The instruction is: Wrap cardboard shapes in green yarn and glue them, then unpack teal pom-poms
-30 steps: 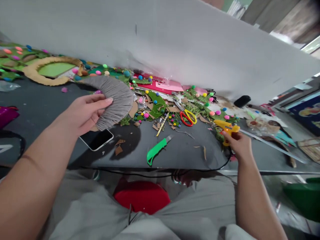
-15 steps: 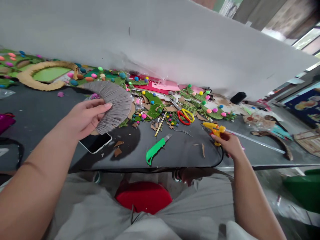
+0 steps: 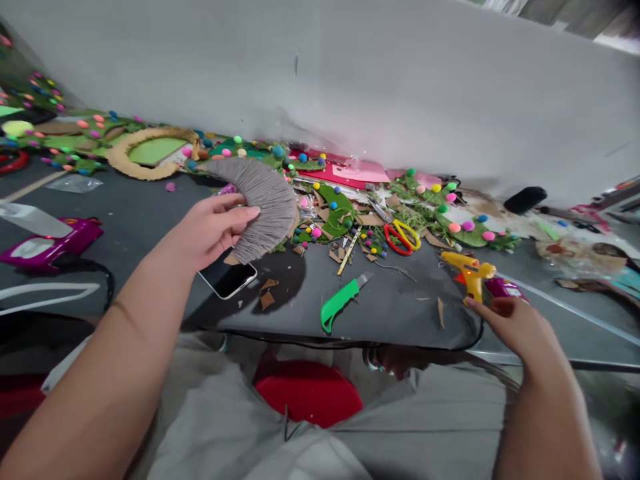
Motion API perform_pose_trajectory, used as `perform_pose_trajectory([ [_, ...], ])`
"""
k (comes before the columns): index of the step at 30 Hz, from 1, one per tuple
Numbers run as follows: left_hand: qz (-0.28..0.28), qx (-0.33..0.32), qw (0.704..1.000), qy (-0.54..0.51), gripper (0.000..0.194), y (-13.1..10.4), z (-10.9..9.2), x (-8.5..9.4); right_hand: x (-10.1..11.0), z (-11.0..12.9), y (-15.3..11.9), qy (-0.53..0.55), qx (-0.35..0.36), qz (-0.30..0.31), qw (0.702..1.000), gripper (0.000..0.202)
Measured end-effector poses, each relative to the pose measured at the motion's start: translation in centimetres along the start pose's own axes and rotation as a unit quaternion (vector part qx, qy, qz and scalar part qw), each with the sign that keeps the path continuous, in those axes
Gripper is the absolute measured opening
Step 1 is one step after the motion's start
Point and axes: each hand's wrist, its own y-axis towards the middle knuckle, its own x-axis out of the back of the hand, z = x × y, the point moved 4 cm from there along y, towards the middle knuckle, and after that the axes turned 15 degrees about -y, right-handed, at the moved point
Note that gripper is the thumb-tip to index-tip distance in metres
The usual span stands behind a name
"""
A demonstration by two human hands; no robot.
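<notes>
Nearest: grey trousers (image 3: 215,433) over the lap, a red seat (image 3: 307,393) below the edge of the dark bench (image 3: 390,317).

Right hand (image 3: 525,330) at the bench's near edge, fingertips at the lower end of the handle of a yellow glue gun (image 3: 473,270). Cannot tell whether this grip is firm or loose. The gun's nozzle points leftward; a purple-and-white object (image 3: 506,289) shows just beyond the hand.

Left hand (image 3: 213,230) pinches a grey crescent (image 3: 267,207) between thumb and fingers. The crescent is closely wrapped in strands and held up over the bench, its lower end above a pale-edged phone (image 3: 229,280), which it partly hides from view.

Between the hands: a green cutter (image 3: 337,305), blade out, lies aslant near the bench edge. Brown scraps (image 3: 267,300) are to its left. Farther left, a purple glue gun (image 3: 70,243) lies on the bench.

Beyond the cutter: a yellow strip (image 3: 349,252), and scissors (image 3: 400,235) with one red and one yellow handle, spread slightly. A green crescent (image 3: 336,212) lies among coloured pompoms and cuttings.

Farther back: a tan open ring (image 3: 133,157) at left, a pink sheet (image 3: 363,173) at centre, a black object (image 3: 525,199) at right. A pale grey wall (image 3: 350,80) stands behind.
</notes>
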Motion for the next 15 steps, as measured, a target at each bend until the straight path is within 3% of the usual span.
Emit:
perform_pose_trajectory([
  [3, 0.014, 0.009, 1.0, 0.008, 0.022, -0.2, -0.3, -0.1, 0.5, 4.5, -0.9, -0.007, -0.035, 0.006, 0.999, 0.02],
  [5, 0.025, 0.02, 0.999, 0.017, 0.023, -0.3, -0.2, -0.1, -0.6, 10.0, -0.7, 0.035, 0.015, 0.062, 0.997, 0.017],
  [6, 0.031, 0.029, 0.999, 0.023, 0.023, -0.4, 0.0, -0.2, -1.5, 13.4, -0.4, 0.067, 0.07, 0.108, 0.989, 0.02],
  [8, 0.049, 0.055, 0.996, 0.048, 0.023, -0.6, 0.4, -0.4, -3.2, 20.2, -0.1, 0.124, 0.239, 0.211, 0.94, 0.04],
  [10, 0.08, 0.089, 0.988, 0.096, 0.025, -0.9, 1.1, -0.8, -4.5, 24.8, 0.4, 0.109, 0.339, 0.253, 0.9, 0.041],
  [12, 0.115, 0.123, 0.974, 0.15, 0.029, -1.3, 2.0, -1.3, -5.2, 26.5, 1.2, 0.091, 0.377, 0.261, 0.884, 0.035],
  [15, 0.154, 0.179, 0.951, 0.198, 0.036, -2.2, 3.6, -2.0, -5.7, 24.2, 2.5, 0.074, 0.353, 0.258, 0.897, 0.031],
])
